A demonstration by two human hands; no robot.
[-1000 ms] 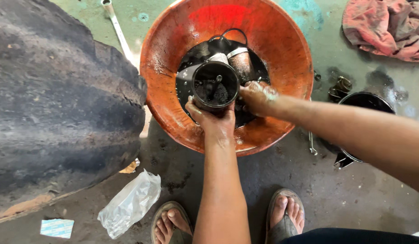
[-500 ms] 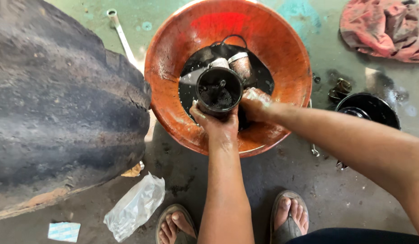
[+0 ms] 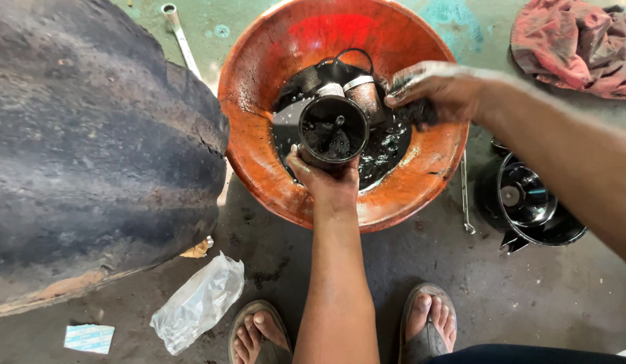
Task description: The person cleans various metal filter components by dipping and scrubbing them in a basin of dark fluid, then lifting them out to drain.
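Observation:
My left hand (image 3: 324, 180) grips a black cup-shaped metal part (image 3: 332, 131) from below, its open end facing up and wet with dark liquid. It is held over a large orange basin (image 3: 259, 135) that holds black oily liquid and other metal parts (image 3: 362, 92) with a wire loop. My right hand (image 3: 434, 87), smeared with grime, is above the basin's right side, closed on a dark wet wad (image 3: 421, 111), apart from the cup.
A big worn tyre (image 3: 90, 148) fills the left. A black round metal housing (image 3: 529, 202) and a thin wrench (image 3: 465, 195) lie right of the basin. A dirty red rag (image 3: 573, 44) lies top right. A plastic bag (image 3: 198, 303) lies by my sandalled feet (image 3: 259, 327).
My right hand has pulled away from the cup-shaped part and moved up and to the right. The left hand still holds the part over the basin.

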